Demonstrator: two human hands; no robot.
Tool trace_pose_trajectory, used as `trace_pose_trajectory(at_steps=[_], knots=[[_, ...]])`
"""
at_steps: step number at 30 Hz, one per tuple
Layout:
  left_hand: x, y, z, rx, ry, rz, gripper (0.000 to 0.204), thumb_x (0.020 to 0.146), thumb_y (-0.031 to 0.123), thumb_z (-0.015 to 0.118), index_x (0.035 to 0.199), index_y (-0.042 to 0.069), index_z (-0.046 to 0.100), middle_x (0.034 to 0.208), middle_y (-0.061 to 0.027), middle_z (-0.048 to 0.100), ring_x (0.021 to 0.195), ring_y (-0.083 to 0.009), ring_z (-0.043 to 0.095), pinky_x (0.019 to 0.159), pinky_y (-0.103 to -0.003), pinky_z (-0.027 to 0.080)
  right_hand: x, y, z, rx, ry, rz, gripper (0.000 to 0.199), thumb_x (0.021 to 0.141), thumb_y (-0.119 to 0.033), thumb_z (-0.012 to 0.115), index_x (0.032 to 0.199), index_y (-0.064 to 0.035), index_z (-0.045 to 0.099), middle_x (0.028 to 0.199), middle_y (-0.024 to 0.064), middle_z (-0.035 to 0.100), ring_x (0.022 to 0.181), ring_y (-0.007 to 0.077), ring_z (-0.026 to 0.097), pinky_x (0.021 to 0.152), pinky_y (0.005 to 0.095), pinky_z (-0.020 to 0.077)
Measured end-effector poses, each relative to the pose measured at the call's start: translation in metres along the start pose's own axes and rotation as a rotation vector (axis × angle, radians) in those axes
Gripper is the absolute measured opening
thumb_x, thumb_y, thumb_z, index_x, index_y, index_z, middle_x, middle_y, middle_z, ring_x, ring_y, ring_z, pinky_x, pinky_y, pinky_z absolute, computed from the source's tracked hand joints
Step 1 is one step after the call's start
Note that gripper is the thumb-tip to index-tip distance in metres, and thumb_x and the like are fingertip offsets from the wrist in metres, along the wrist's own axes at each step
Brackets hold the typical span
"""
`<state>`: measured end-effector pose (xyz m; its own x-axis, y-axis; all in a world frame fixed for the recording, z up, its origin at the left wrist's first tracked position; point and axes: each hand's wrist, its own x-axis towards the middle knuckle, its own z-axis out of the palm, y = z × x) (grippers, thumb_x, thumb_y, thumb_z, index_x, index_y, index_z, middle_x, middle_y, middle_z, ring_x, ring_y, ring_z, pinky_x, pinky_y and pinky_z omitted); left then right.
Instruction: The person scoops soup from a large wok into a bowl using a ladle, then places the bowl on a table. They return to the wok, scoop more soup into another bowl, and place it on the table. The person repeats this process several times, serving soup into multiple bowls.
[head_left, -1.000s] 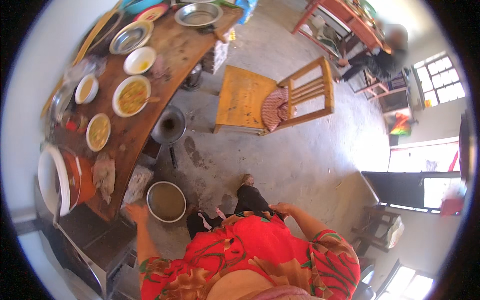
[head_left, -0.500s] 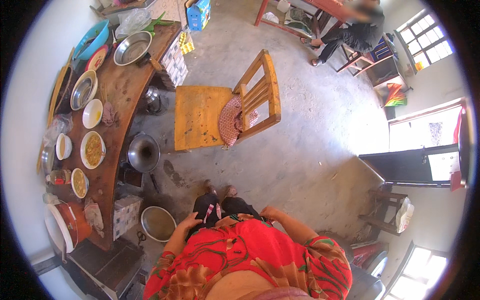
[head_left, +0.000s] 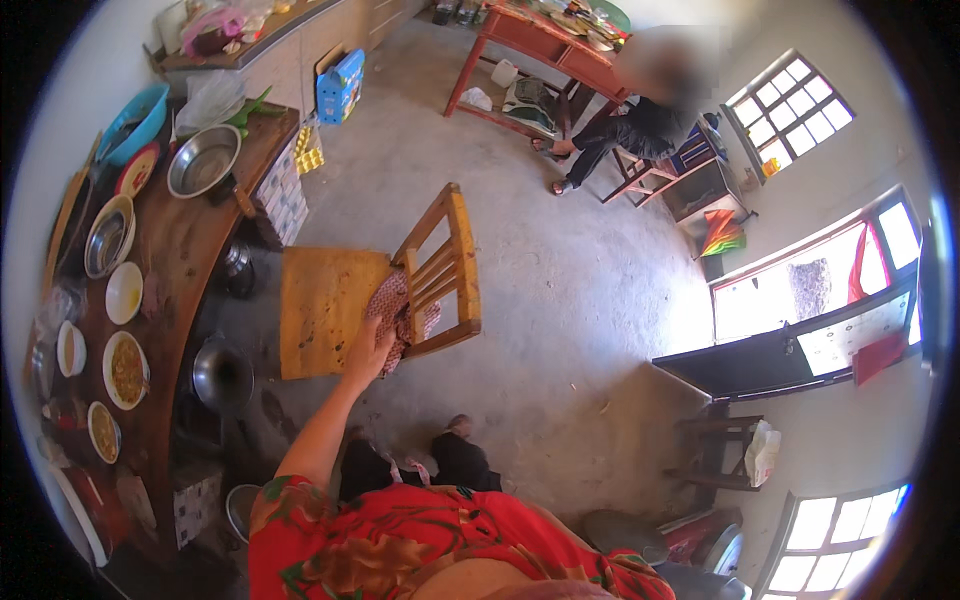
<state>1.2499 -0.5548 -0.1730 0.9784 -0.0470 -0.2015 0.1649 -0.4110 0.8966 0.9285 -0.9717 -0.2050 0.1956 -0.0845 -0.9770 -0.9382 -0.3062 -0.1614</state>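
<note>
My left hand (head_left: 369,348) reaches forward to the wooden chair (head_left: 325,310). It touches the near left edge of a red-and-white patterned cloth (head_left: 390,302), which lies at the back of the seat, against the backrest slats. The fingers are stretched out over the cloth, with no clear grip on it. Part of the cloth is hidden by my hand and the slats. My right hand is out of view.
At left, a wooden counter (head_left: 190,235) bears bowls of food, metal basins (head_left: 205,162) and a blue tub (head_left: 133,125). A metal pot (head_left: 222,374) stands below it. Another person (head_left: 640,130) sits by a red table (head_left: 560,62). A dark door (head_left: 740,355) stands at right.
My left hand has gone from my lap to the cloth on the chair. My right hand has left the view. The whole view has shifted; the chair now appears lower and further left.
</note>
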Motion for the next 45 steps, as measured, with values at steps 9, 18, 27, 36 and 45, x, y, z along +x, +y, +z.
trace_pose_trajectory(at_steps=[9,18,27,36,45], knots=[[0.108,0.129,0.099,0.134,0.168,0.215,0.090,0.075,0.034,0.067,0.138,-0.006,0.016,0.134,-0.0281,0.036,0.127,-0.0380,0.035,0.105,-0.039,0.029,0.074,-0.027,-0.118,0.044,-0.004,-0.121,0.023,0.077,-0.033,0.061,0.080,-0.0101,0.066,0.068,0.0134,0.063,0.064,0.0246,0.063,0.061,0.0371,0.0508],[0.091,0.143,0.117,0.432,0.296,-0.103,0.069,0.081,0.027,0.059,0.135,-0.003,0.029,0.122,-0.0288,0.048,0.112,-0.0423,0.047,0.094,-0.043,0.038,0.114,-0.085,-0.266,-0.023,-0.055,-0.242,0.025,0.077,-0.034,0.061,0.083,-0.0103,0.066,0.070,0.0134,0.064,0.066,0.0248,0.063,0.063,0.0371,0.0510],[0.108,0.166,0.122,0.416,0.176,-0.166,0.070,0.083,0.026,0.058,0.136,-0.004,0.024,0.122,-0.0309,0.046,0.114,-0.0431,0.045,0.096,-0.041,0.036,0.137,-0.144,-0.328,-0.128,-0.005,-0.211,0.026,0.077,-0.035,0.061,0.085,-0.0105,0.067,0.072,0.0135,0.065,0.068,0.0249,0.064,0.064,0.0370,0.0512],[0.089,0.171,0.126,0.450,0.197,-0.098,0.072,0.082,0.026,0.058,0.137,-0.005,0.023,0.117,-0.0313,0.049,0.106,-0.0451,0.049,0.090,-0.044,0.041,0.097,-0.213,-0.424,-0.287,0.080,-0.135,0.028,0.077,-0.036,0.061,0.088,-0.0106,0.067,0.075,0.0135,0.066,0.070,0.0251,0.065,0.066,0.0370,0.0514],[0.118,0.226,0.136,0.203,0.214,-0.340,0.064,0.084,0.035,0.054,0.133,-0.001,0.033,0.110,-0.0257,0.055,0.099,-0.0409,0.056,0.083,-0.042,0.045,0.168,-0.317,-0.501,-0.685,0.164,-0.466,0.033,0.076,-0.040,0.060,0.088,-0.0105,0.068,0.076,0.0116,0.067,0.069,0.0232,0.065,0.066,0.0370,0.0510]])
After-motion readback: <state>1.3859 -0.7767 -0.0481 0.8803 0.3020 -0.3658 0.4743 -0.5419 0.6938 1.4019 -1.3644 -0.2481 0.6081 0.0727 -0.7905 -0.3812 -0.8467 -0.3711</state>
